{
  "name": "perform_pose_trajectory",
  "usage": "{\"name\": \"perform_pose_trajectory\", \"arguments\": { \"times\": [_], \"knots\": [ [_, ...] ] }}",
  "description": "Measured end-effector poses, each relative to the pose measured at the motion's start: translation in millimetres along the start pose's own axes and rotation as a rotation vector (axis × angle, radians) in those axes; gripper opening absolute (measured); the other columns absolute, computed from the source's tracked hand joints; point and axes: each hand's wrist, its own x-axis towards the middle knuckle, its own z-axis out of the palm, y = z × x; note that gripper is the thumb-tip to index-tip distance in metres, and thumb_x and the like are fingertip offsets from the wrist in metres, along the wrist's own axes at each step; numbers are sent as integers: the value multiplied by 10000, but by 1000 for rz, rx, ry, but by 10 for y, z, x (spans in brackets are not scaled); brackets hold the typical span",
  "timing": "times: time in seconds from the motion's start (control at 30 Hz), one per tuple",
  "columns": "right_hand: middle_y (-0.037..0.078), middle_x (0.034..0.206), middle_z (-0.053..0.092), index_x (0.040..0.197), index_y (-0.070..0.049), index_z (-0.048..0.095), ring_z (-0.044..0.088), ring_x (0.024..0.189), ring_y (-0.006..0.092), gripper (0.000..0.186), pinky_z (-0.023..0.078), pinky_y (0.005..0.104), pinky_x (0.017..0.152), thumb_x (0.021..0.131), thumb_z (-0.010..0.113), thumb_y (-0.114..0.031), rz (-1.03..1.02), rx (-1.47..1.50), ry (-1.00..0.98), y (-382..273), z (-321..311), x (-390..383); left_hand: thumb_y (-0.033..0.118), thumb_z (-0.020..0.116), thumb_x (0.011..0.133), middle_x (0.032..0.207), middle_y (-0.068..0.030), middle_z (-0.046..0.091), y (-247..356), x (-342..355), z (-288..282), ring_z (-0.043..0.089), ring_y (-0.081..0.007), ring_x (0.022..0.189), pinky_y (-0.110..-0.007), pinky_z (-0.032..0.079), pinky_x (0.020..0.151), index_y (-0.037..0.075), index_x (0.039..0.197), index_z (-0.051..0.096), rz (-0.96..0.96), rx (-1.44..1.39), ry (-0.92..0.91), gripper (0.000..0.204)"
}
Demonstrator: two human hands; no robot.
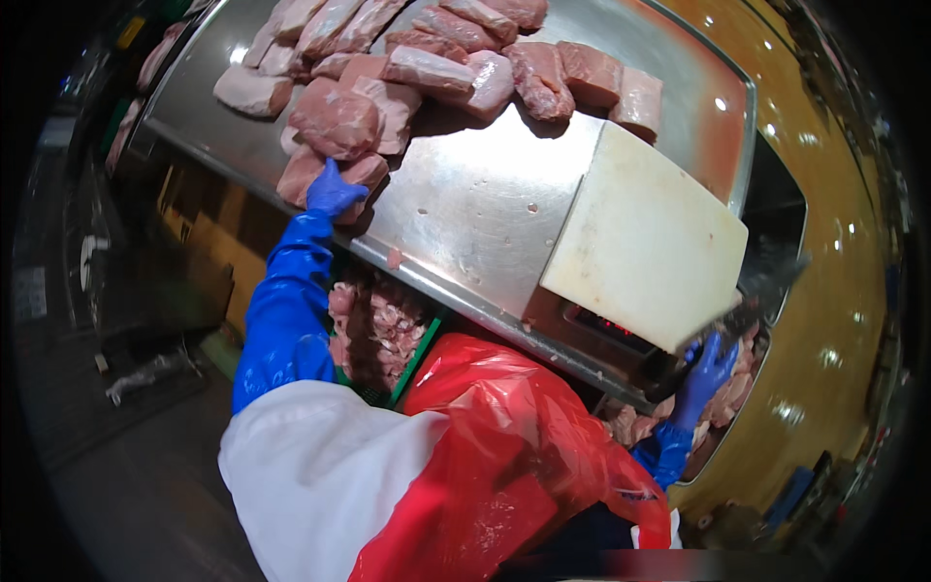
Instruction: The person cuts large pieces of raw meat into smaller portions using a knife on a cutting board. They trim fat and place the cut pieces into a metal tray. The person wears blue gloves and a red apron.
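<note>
Counter (465, 213): stainless steel, pretty shiny, raised rim at the far right, and a pinkish-red film (674, 48) along that far right part.
Floor (844, 291): yellow-brown and wet-looking on the right, loads of light spots on it; the left side of the room is way darker.
Meat pile (436, 73): big pale-pink chunks bunched up across the far and left parts of the counter.
Cutting board (652, 233): white-ish, at the right end, with a red-lit display (606, 322) peeking out under its near edge.
Green crate (431, 338): below the near edge, left of the red apron (504, 417), full of smaller meat bits (388, 330). More meat pieces (742, 378) near right, below the counter.
Left hand (335, 191): blue glove, touching a meat chunk (299, 177) at the counter's left near edge; fingers spread, can't tell if they're pinching it.
Right hand (708, 376): also gloved, just beyond the board's near right corner, at a dark blade-like thing (776, 283); too blurry to tell how the fingers sit.
In the way: the board hides part of that display.
</note>
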Motion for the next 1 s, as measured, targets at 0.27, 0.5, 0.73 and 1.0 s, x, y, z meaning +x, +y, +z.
{"name": "perform_pose_trajectory", "arguments": {
  "times": [0.27, 0.5, 0.73, 1.0],
  "knots": [
    [25, 827, 604, 1228, -18, 551, 580, 657, 87, 265, 449, 221, 528, 998, 618, -131, 84, 215, -383, -630, 788, 31, 384, 765, 715, 1348, -186, 585, 2449, -813, 286, 510, -317, 1329, -422, 324, 1155, 86, 1448, 526, 661, -891, -704, 826],
    [35, 851, 630, 1214, -47, 523, 595, 636, 94, 259, 480, 219, 526, 998, 625, -147, 121, 382, -309, -159, 694, 729, 100, 677, 777, 1354, -199, 557, 4061, -1327, 1034, 447, -387, 1348, -529, 328, 1083, 223, 1307, 649, 1485, -60, -12, 545],
    [25, 827, 621, 1198, -32, 520, 617, 617, 89, 263, 499, 220, 520, 1001, 628, -168, 47, 470, -313, -206, 834, 389, 206, 572, 1006, 1307, -117, 640, 3949, -1212, 1340, 569, -234, 1251, -343, 418, 1081, 55, 1298, 630, 536, -1043, -511, 334],
    [37, 789, 630, 1277, -95, 545, 549, 542, 68, 288, 463, 221, 464, 1021, 615, -210, -87, 268, -334, -780, -109, 251, 147, 597, 985, 1158, -87, 690, 3275, -1136, 14, 628, -181, 1091, -322, 462, 998, 12, 1179, 675, 544, -1120, 133, 249]
  ]
}}
